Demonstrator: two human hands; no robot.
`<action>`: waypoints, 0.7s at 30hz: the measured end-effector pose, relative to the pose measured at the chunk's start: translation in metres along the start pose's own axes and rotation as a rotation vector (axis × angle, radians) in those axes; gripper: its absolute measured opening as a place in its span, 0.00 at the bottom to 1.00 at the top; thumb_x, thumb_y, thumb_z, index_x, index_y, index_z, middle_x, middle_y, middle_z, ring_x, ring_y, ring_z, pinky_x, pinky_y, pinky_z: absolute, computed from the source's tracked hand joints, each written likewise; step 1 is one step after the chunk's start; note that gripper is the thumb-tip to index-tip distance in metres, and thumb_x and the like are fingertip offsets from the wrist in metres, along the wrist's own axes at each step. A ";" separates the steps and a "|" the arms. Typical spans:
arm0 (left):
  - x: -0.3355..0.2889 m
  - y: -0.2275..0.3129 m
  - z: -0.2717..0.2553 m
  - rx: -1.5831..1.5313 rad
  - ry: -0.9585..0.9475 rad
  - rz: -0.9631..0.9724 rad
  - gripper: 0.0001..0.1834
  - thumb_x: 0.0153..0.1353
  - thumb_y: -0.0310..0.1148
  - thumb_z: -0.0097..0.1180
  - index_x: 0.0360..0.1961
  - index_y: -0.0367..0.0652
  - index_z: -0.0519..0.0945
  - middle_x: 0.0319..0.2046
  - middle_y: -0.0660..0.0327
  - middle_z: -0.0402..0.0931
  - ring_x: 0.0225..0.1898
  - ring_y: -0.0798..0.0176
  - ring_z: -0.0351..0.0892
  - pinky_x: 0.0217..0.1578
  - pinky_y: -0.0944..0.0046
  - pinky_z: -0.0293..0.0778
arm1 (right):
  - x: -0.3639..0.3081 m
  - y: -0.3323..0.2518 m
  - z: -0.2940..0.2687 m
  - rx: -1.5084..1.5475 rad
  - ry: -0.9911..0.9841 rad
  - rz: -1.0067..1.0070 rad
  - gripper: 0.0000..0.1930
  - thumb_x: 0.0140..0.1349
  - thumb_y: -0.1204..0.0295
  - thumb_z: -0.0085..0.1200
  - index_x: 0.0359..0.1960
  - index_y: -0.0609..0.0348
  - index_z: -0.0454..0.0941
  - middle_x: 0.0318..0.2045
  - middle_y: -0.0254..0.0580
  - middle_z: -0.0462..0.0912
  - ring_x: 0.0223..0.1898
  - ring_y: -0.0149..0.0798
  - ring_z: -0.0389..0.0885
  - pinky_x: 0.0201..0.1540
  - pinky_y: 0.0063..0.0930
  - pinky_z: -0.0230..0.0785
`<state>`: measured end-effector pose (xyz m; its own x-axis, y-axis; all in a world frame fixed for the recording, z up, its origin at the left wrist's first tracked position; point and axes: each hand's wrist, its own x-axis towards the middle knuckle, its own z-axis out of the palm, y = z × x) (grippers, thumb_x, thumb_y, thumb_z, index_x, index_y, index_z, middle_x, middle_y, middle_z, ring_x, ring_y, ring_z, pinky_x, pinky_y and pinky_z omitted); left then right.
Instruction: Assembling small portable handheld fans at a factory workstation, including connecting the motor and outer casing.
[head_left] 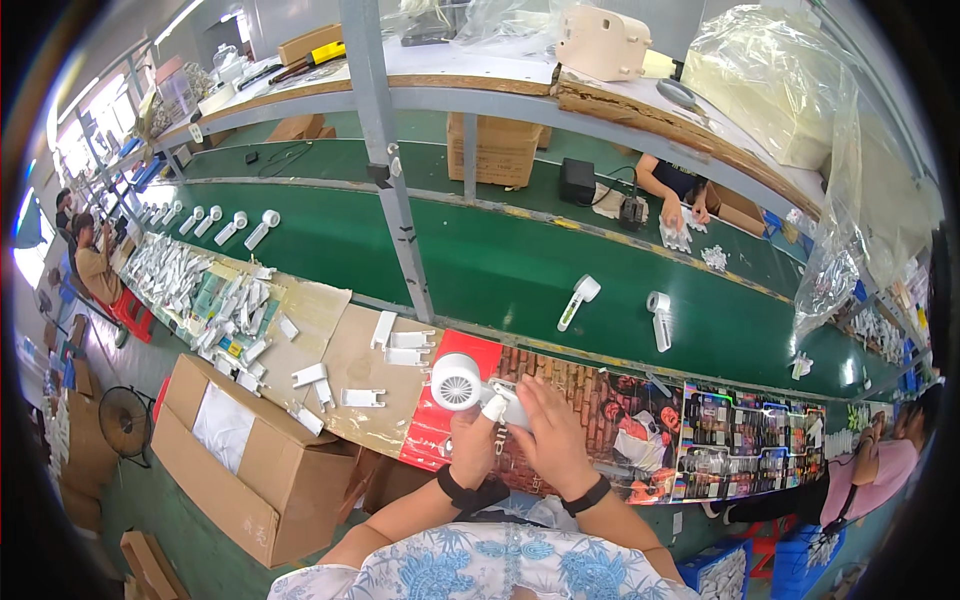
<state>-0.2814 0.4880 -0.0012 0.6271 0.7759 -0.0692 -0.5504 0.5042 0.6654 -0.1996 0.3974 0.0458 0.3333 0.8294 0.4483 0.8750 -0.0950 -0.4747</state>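
Note:
A white handheld fan (457, 383) with a round grille is held in front of me, its handle pointing right. Around the handle's lower side my left hand (474, 445) is closed, with a white cover over one fingertip. My right hand (550, 435) is closed at the far end of the handle, fingers against its side, next to a white handle piece (512, 408). What lies under the fingers is partly hidden. Left of the fan, white plastic handle shells (408, 348) lie on a cardboard sheet (372, 365). Below my hands is a printed poster sheet (625, 430) covering the bench.
A green conveyor belt (480, 262) runs beyond the bench, carrying white fans (660, 322). A grey post (390, 190) rises at its near edge. A heap of white parts (200, 285) lies left, above an open carton (230, 450). Other people (685, 185) work across the belt and at both ends.

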 end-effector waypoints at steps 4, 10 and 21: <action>-0.004 0.001 -0.009 -0.015 0.000 -0.030 0.16 0.57 0.23 0.52 0.48 0.35 0.72 0.45 0.59 0.74 0.45 0.66 0.74 0.45 0.67 0.70 | -0.004 -0.001 0.003 0.062 -0.038 0.008 0.30 0.50 0.72 0.58 0.56 0.63 0.64 0.56 0.51 0.66 0.59 0.52 0.63 0.60 0.41 0.56; -0.013 0.005 -0.008 0.174 -0.004 0.004 0.15 0.55 0.21 0.54 0.45 0.34 0.74 0.42 0.59 0.75 0.44 0.66 0.74 0.45 0.67 0.70 | -0.005 -0.007 -0.003 0.060 -0.037 -0.017 0.30 0.51 0.71 0.57 0.57 0.63 0.63 0.58 0.50 0.65 0.60 0.52 0.61 0.61 0.40 0.55; -0.011 0.019 0.011 -0.017 -0.087 0.077 0.18 0.55 0.24 0.53 0.49 0.35 0.69 0.44 0.52 0.73 0.46 0.57 0.74 0.49 0.58 0.70 | -0.033 -0.005 0.001 0.801 0.196 0.519 0.17 0.61 0.62 0.50 0.42 0.66 0.72 0.33 0.45 0.74 0.33 0.37 0.73 0.38 0.27 0.65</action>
<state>-0.2929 0.4846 0.0197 0.6279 0.7769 0.0466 -0.6071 0.4515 0.6539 -0.2158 0.3706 0.0326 0.7259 0.6770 0.1212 0.1285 0.0397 -0.9909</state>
